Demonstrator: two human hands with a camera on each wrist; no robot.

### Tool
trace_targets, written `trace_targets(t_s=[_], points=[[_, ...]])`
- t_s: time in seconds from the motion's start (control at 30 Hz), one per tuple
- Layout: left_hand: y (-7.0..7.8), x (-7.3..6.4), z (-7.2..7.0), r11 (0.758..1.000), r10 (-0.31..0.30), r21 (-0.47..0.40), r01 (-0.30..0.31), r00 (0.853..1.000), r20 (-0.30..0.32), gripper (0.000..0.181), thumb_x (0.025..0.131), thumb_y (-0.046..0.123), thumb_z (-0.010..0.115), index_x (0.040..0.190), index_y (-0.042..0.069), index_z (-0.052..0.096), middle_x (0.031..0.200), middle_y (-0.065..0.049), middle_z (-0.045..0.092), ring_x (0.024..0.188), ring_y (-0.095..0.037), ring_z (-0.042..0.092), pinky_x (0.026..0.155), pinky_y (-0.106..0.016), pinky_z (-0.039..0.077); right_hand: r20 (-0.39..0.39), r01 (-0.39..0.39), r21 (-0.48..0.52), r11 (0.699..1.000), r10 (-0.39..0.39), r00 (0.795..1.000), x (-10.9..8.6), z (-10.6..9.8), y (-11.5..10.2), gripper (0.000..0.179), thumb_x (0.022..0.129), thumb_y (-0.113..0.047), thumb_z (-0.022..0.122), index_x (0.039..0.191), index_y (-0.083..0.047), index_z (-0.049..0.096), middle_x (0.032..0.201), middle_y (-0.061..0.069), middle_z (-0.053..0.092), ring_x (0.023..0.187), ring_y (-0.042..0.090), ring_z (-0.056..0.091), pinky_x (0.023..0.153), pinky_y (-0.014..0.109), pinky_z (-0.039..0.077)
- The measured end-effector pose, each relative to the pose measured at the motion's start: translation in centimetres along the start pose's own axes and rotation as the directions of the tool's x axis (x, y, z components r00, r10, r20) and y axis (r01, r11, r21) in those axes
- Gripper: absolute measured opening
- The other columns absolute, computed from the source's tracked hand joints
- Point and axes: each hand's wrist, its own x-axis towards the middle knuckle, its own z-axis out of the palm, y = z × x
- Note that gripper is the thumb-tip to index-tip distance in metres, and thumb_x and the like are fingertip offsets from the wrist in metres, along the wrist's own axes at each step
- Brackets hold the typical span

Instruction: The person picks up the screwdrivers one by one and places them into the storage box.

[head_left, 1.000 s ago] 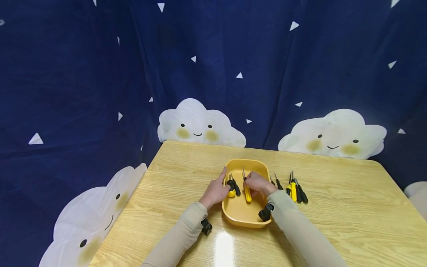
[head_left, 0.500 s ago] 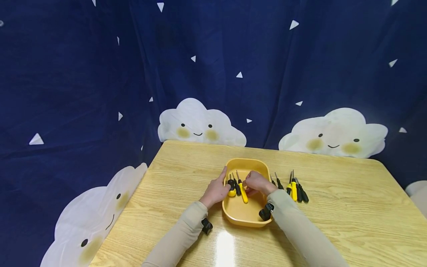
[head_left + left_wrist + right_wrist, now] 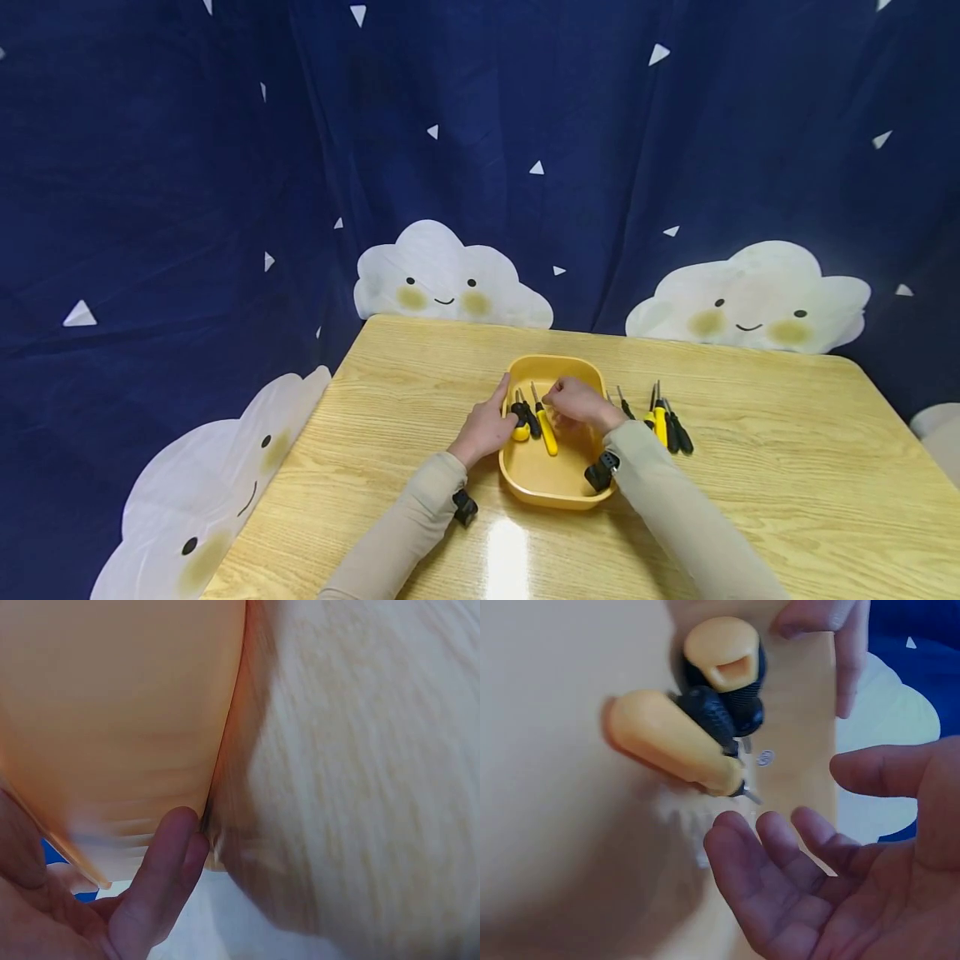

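Observation:
A yellow plastic bin (image 3: 557, 502) stands on the table. My left hand (image 3: 482, 432) grips its left wall, thumb over the rim and fingers along the outer wall (image 3: 135, 712) in the left wrist view. Inside, toward the left, a yellow-handled screwdriver (image 3: 548, 435) lies beside black-handled screwdrivers (image 3: 533, 425) and a stubby black-and-yellow screwdriver (image 3: 521, 433). Just right of the yellow handle (image 3: 664, 739), my right hand (image 3: 832, 877) hovers in the bin with loosely bent fingers and thumb apart, holding nothing.
Right of the bin, several screwdrivers with yellow (image 3: 661, 429) and black handles (image 3: 682, 437) lie on the wooden table (image 3: 787, 467). Some are partly hidden by the right forearm (image 3: 675, 500). A blue curtain (image 3: 480, 125) with white clouds hangs behind.
My right hand has laid the yellow screwdriver down next to the others, let go, and drawn slightly off it. My left hand has stayed on the bin wall.

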Motion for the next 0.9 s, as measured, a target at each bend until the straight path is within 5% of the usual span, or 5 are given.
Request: trace_targets(t_s=[0.23,0.47,0.6,0.9], points=[[0.0,0.0,0.0,1.0,-0.002,0.004,0.002,1.0,-0.001,0.072,0.091,0.022,0.05,0.153,0.03,0.014,0.11,-0.021,0.059,0.047,-0.016,0.045,0.05,-0.03,0.04,-0.024,0.094,-0.074,0.993,-0.096,0.995,-0.9,-1.1,-1.5,0.023,0.092,-0.019,0.055,0.099,0.003,0.061,0.07,0.01,0.055,0.062,0.021,0.053,0.058,0.034,0.047],[0.0,-0.1,-0.1,1.0,-0.011,-0.024,0.011,1.0,0.006,0.072,0.091,0.021,0.05,0.153,0.03,0.014,0.109,-0.02,0.059,0.046,-0.015,0.045,0.049,-0.029,0.04,-0.024,0.192,-0.248,0.95,-0.204,0.979,-1.7,-2.5,-2.3,0.027,0.093,-0.025,0.055,0.106,-0.004,0.065,0.095,0.008,0.063,0.08,0.021,0.058,0.068,0.035,0.048],[0.1,-0.2,-0.1,1.0,-0.009,-0.017,0.009,1.0,0.0,0.071,0.091,0.021,0.05,0.153,0.029,0.015,0.115,-0.021,0.057,0.046,-0.015,0.045,0.049,-0.029,0.04,-0.032,0.209,-0.298,0.931,-0.229,0.973,-2.1,-3.1,-2.4,0.028,0.093,-0.027,0.055,0.107,-0.005,0.065,0.105,0.012,0.063,0.092,0.025,0.058,0.076,0.039,0.047],[-0.1,-0.1,0.0,1.0,0.006,-0.005,-0.006,1.0,-0.01,0.071,0.091,0.022,0.049,0.153,0.029,0.015,0.109,-0.021,0.059,0.043,-0.013,0.04,0.045,-0.027,0.039,-0.055,0.233,-0.34,0.911,-0.267,0.962,-2.7,-4.6,-2.1,0.029,0.091,-0.023,0.056,0.108,0.0,0.063,0.103,0.015,0.063,0.089,0.026,0.057,0.075,0.039,0.048]])
